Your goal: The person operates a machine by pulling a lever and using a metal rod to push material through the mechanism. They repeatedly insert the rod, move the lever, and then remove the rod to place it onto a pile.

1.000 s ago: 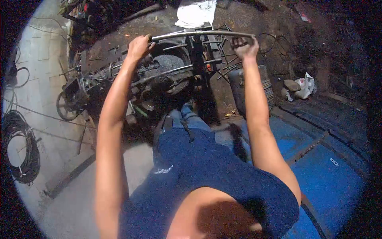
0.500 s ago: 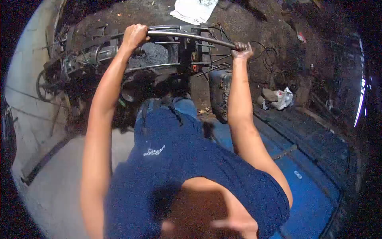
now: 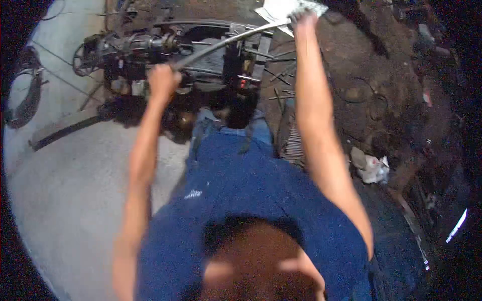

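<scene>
A long grey metal bar (image 3: 226,42), slightly bowed, runs slantwise in front of me above a machine. My left hand (image 3: 164,84) is closed around its near left end. My right hand (image 3: 304,24) is closed around the far right end; its dark, dirty fingers are blurred by motion. Beneath the bar lies the dark, greasy machine (image 3: 208,55), with metal rods, a flat bed and a handwheel (image 3: 84,59) at its left end. Behind my right hand a white sheet (image 3: 276,10) lies on the floor.
Several thin metal rods (image 3: 281,75) stick out right of the machine. A ribbed metal part (image 3: 293,143) stands near my right leg. Crumpled white plastic (image 3: 374,169) and a coil of dark cable (image 3: 371,95) lie to the right. A pale wall (image 3: 45,75) rises at left.
The bar has swung from nearly level to slanted. Its left end came nearer to me with my left hand, while my right hand moved its end farther away. The view has shifted too.
</scene>
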A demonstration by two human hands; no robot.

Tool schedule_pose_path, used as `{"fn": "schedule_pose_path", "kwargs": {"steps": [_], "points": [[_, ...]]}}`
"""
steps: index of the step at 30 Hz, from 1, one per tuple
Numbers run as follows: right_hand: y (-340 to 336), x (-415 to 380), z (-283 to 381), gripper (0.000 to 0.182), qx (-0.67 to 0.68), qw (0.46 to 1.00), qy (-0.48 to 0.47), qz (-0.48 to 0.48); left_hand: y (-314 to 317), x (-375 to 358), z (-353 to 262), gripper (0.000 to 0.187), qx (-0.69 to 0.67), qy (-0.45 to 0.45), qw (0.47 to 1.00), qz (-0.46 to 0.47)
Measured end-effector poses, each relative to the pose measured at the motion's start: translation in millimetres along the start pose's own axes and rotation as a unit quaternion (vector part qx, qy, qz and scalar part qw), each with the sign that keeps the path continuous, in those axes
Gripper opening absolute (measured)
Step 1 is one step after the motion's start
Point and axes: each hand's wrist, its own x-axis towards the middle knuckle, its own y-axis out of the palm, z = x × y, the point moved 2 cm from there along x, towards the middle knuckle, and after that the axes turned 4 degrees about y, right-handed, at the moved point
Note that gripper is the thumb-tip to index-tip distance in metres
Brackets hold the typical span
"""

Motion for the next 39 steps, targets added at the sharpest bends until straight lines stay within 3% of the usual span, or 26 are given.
{"fn": "schedule_pose_path", "kwargs": {"steps": [1,2,3,4,5,6,8,10,13,14,15,16,17,18,19,20,21,24,26,27,28,30,33,36,38,39], "points": [[34,66,-27,0.033,-0.038,0.996,0.078,0.037,-19,-39,-34,0.040,-0.148,-0.046,0.985,0.075],[68,111,-51,0.061,-0.081,0.982,0.152,0.081,-29,-74,-64,0.046,-0.357,-0.048,0.925,0.124],[117,102,-69,0.057,-0.182,0.977,0.051,0.094,-23,-101,-77,0.048,-0.387,0.038,0.910,0.142],[169,111,-112,0.054,-0.389,0.902,-0.187,0.028,-17,-123,-77,0.051,-0.497,-0.003,0.826,0.268],[197,14,-111,0.054,-0.341,0.925,0.000,0.170,-37,-135,-77,0.055,-0.501,-0.029,0.821,0.272],[222,-22,-156,0.057,-0.428,0.881,-0.051,0.195,-25,-150,-57,0.056,-0.564,-0.106,0.794,0.200],[201,-115,-173,0.080,-0.644,0.699,-0.058,0.306,-14,-182,-26,0.058,-0.655,-0.217,0.723,0.007],[163,-198,-179,0.089,-0.726,0.526,-0.109,0.429,10,-220,3,0.058,-0.601,-0.338,0.706,-0.162],[56,-287,-126,0.071,-0.765,0.323,-0.194,0.522,72,-290,20,0.058,-0.617,-0.398,0.650,-0.197],[19,-275,-108,0.052,-0.787,0.198,-0.239,0.533,89,-309,18,0.058,-0.616,-0.421,0.639,-0.189],[-39,-221,-92,0.034,-0.624,0.311,-0.404,0.593,102,-323,11,0.058,-0.615,-0.442,0.628,-0.182],[-72,-180,-72,0.025,-0.770,0.224,-0.390,0.453,113,-331,4,0.058,-0.620,-0.443,0.622,-0.177],[-68,-197,6,0.026,-0.805,0.404,-0.264,0.345,124,-341,-5,0.058,-0.614,-0.461,0.624,-0.145],[-106,-142,42,0.032,-0.854,0.442,-0.176,0.210,133,-350,-11,0.058,-0.605,-0.477,0.628,-0.111],[-152,-94,84,0.036,-0.869,0.437,-0.206,0.106,152,-358,-11,0.057,-0.610,-0.482,0.619,-0.110],[-199,-61,130,0.038,-0.897,0.328,-0.259,0.140,155,-354,-13,0.057,-0.614,-0.479,0.618,-0.109],[-249,-24,164,0.040,-0.856,0.430,-0.286,0.009,158,-352,-17,0.057,-0.611,-0.493,0.610,-0.106],[-385,52,222,0.035,-0.674,0.709,-0.129,-0.161,179,-347,-8,0.056,-0.628,-0.501,0.588,-0.098],[-389,6,204,0.033,-0.719,0.655,-0.148,-0.179,189,-333,-1,0.055,-0.631,-0.489,0.597,-0.082],[-392,-4,180,0.034,-0.624,0.770,-0.098,-0.088,184,-323,0,0.054,-0.625,-0.491,0.604,-0.062],[-394,-9,160,0.034,-0.666,0.740,-0.082,-0.042,184,-315,4,0.054,-0.627,-0.488,0.605,-0.057],[-316,-92,113,0.031,-0.578,0.815,0.048,0.016,185,-299,13,0.054,-0.608,-0.445,0.656,-0.041],[-250,-148,51,0.040,-0.577,0.807,0.082,0.096,192,-271,32,0.054,-0.621,-0.414,0.665,-0.024],[-184,-198,19,0.047,-0.705,0.702,-0.065,0.077,191,-249,56,0.053,-0.609,-0.379,0.697,0.001],[-153,-221,7,0.053,-0.688,0.692,-0.203,0.081,198,-238,69,0.052,-0.636,-0.369,0.678,0.010],[-123,-245,8,0.054,-0.640,0.727,-0.216,0.118,206,-235,78,0.052,-0.638,-0.364,0.678,0.017]]}}
